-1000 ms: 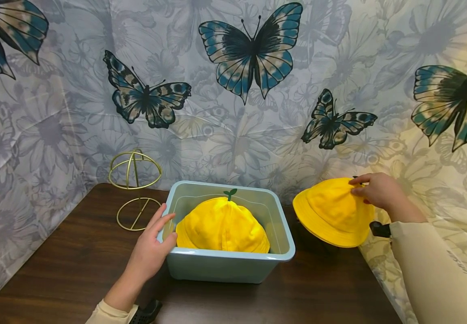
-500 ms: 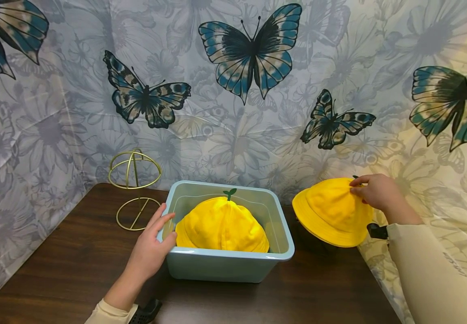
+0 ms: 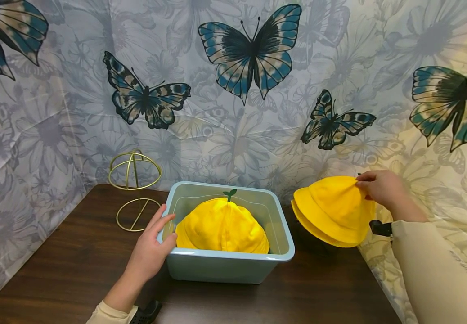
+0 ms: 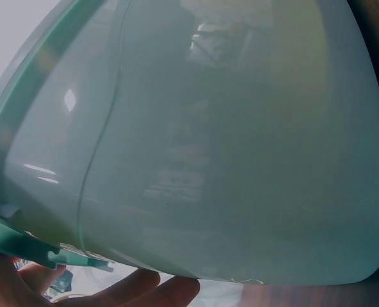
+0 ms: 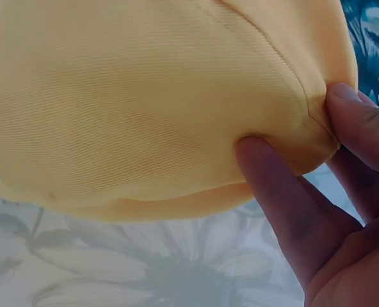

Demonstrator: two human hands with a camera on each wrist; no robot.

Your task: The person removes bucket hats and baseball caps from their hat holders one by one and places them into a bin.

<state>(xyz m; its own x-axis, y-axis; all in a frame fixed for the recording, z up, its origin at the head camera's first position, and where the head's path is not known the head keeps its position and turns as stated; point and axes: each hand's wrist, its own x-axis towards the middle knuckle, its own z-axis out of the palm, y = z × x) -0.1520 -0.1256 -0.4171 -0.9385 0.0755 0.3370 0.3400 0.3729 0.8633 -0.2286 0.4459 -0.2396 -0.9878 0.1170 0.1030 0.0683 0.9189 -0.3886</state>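
Note:
At the right of the head view, my right hand point(image 3: 385, 191) pinches the crown of a yellow hat point(image 3: 332, 195). A second yellow brim point(image 3: 312, 228) shows just under its brim. The right wrist view shows thumb and fingers on the yellow cloth point(image 5: 145, 109). A pale blue-green bin point(image 3: 221, 266) stands mid-table, with another yellow hat point(image 3: 221, 225) inside, a green sprout point(image 3: 230, 193) on top. My left hand point(image 3: 148, 247) touches the bin's left rim, fingers spread and fairly straight. The bin's outer wall point(image 4: 228, 141) fills most of the left wrist view.
A gold wire stand point(image 3: 135, 180) with two rings stands at the back left of the dark wooden table point(image 3: 75, 265). Behind the table hangs a flowered cloth point(image 3: 237, 144) with butterflies. Whatever supports the hats at the right is mostly hidden.
My right hand has risen slightly, and the upper hat's brim has lifted so that a second brim shows below. My left hand and the bin have hardly moved.

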